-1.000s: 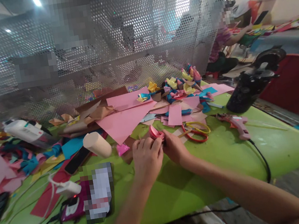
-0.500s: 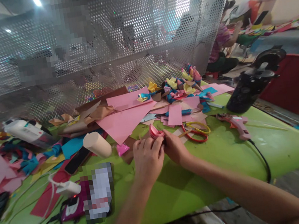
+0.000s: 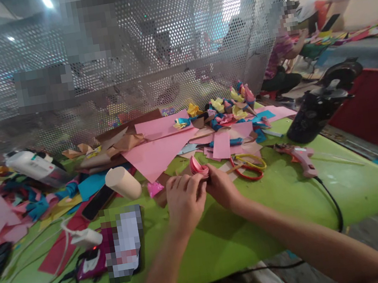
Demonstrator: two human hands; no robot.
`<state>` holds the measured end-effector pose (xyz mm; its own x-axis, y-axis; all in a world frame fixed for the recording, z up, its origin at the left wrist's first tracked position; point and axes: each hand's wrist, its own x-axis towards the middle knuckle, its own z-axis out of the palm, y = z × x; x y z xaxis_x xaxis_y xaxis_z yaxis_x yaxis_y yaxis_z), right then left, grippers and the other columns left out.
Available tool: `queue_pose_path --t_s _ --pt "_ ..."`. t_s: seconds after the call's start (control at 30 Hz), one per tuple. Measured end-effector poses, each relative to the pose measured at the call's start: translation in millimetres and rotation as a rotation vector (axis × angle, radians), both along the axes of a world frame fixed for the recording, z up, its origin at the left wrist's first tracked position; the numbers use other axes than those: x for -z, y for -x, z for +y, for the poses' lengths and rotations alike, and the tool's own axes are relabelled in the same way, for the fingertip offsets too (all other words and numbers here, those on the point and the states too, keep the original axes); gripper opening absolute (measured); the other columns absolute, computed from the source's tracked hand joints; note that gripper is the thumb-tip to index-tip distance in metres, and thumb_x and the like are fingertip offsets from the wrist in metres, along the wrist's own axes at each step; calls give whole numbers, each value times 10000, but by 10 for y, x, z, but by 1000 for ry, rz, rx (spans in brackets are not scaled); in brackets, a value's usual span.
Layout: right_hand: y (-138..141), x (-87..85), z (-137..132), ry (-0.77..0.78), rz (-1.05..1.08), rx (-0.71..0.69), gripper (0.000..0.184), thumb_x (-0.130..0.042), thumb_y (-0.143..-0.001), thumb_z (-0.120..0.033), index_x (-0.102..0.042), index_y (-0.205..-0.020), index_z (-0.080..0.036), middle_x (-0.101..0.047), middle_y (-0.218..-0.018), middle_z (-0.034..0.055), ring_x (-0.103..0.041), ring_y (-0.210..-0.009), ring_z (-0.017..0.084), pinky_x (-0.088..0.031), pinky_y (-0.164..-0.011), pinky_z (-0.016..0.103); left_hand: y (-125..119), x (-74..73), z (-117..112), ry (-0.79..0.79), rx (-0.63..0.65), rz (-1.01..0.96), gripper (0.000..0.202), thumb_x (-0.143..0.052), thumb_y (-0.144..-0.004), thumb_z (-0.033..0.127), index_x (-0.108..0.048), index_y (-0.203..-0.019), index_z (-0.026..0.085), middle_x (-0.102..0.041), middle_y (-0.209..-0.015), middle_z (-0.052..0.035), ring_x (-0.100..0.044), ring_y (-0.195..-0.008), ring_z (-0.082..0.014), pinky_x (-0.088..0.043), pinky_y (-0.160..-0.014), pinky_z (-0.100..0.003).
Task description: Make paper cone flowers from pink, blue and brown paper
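Note:
Both hands meet over the green table (image 3: 281, 203) and pinch a small rolled pink paper flower (image 3: 198, 166). My left hand (image 3: 184, 202) closes its fingers on the near left side of the flower. My right hand (image 3: 222, 188) grips it from the right, fingers curled. Red and yellow handled scissors (image 3: 249, 166) lie just right of my right hand. A pink glue gun (image 3: 301, 157) with a black cord rests further right. Large pink paper sheets (image 3: 162, 150) lie just beyond the flower.
A cream paper roll (image 3: 123, 182) and a dark phone (image 3: 98, 201) lie left of my hands. Paper scraps cover the left and far side. A white bottle (image 3: 35, 167) lies at far left. A black device (image 3: 320, 106) stands right. A perforated metal screen (image 3: 161, 59) backs the table; a person (image 3: 283, 59) sits beyond.
The hands stay in place; my fingers have shifted slightly on the pink flower, which sits a little higher and to the right.

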<state>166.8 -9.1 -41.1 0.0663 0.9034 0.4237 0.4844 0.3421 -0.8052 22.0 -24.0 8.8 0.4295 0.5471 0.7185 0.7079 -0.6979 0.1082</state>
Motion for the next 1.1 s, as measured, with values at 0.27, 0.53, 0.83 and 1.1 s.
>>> queue_pose_path --t_s 0.27,0.53,0.83,1.1 --pt "-22 -60 -12 27 65 -33 169 -677 -813 -302 -578 -909 -205 -698 -833 40 -599 -699 200 -479 -656 293 104 -47 45 -3 -15 -121 58 -590 -945 181 -621 -934 229 -711 -816 -8 -645 -764 -184 -441 -819 -351" --pt "2 8 -28 -45 130 -98 210 -698 -846 -305 -575 -979 -198 -692 -904 67 -638 -808 233 -529 -748 345 52 42 83 578 140 -539 215 -645 -918 335 -603 -1088 210 -712 -980 -58 -672 -871 -191 -532 -778 -321" --pt "18 2 -51 -82 110 -144 216 -673 -887 -371 -603 -989 -194 -686 -876 58 -620 -752 215 -526 -708 336 52 22 111 802 203 -719 212 -628 -903 345 -653 -1042 186 -722 -1019 -61 -661 -944 -195 -519 -866 -318" --pt "33 0 -63 -24 155 -184 199 -699 -861 -361 -623 -933 -193 -683 -848 49 -620 -772 221 -542 -721 346 86 27 126 854 215 -736 201 -623 -895 336 -658 -1035 196 -716 -1020 -51 -654 -964 -201 -503 -885 -319"
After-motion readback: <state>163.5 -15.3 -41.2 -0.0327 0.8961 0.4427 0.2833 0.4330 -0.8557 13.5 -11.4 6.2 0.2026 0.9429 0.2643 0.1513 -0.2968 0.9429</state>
